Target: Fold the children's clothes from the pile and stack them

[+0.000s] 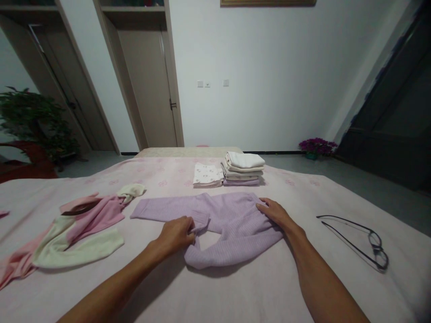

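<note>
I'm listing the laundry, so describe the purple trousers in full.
The purple trousers look like soft, finely ribbed knit. They lie on the pale pink sheet, waist toward the right, somewhat rumpled. The farther leg stretches left, fairly flat; the nearer one bends back toward it, leaving a gap where the sheet shows. The left hand grips the bent leg near its end, and the right hand touches the waist end. Any label or fastening cannot be made out.

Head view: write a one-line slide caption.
Left hand pinches a lilac ribbed garment, right hand touches its right edge, folded stack behind.
</note>
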`<state>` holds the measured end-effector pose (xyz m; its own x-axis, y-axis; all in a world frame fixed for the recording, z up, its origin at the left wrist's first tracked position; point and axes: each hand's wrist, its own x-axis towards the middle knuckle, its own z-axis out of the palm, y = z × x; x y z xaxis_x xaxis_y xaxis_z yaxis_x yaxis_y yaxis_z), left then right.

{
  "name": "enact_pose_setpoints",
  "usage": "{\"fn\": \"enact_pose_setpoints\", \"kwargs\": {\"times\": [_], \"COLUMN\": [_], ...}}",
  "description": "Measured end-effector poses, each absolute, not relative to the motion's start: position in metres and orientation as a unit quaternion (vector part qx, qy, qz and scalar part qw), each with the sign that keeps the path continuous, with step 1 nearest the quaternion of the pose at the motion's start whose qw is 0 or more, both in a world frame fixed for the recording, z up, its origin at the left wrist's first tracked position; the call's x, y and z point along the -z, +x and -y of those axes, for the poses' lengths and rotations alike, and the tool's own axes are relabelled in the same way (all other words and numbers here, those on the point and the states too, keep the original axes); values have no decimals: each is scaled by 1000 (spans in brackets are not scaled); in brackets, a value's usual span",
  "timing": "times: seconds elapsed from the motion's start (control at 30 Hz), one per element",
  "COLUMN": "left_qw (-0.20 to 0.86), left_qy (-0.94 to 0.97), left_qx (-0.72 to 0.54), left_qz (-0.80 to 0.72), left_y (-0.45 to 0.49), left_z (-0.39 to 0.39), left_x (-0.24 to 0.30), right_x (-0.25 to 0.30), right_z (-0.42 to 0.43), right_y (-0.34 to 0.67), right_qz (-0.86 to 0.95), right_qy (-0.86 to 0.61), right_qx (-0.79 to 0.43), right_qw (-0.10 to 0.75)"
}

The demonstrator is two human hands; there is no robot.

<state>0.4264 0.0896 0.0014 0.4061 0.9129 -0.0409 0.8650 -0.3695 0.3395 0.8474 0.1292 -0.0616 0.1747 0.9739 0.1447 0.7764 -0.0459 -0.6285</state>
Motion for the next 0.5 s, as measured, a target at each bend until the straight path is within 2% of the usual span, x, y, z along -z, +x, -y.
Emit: {"fn": "enact_pose_setpoints", "kwargs": {"times": [0.07,0.2,0.3,0.37,0.5], "left_qw": [234,529,622,655,716], "left_qy": [793,630,521,492,558], "left_qx": [-143,-357,-445,-437,-247], "left_qz": [-543,-443,-379,-370,-339], "left_y": [417,380,337,305,263], "left_z": [-94,-93,-84,-77,-67], "left_x": [1,7,19,28,27], "right_x": [63,64,63,61,52], "right_z": [-129,-128,-126,-125,-121], "right_y": [847,848,848,847,845], "right_qz": [623,614,607,609,622], "right_qy": [-708,-708,-702,-692,-673], "right_qx": [-159,-167,-185,-201,-213], "right_qw": [294,305,323,332,338]}}
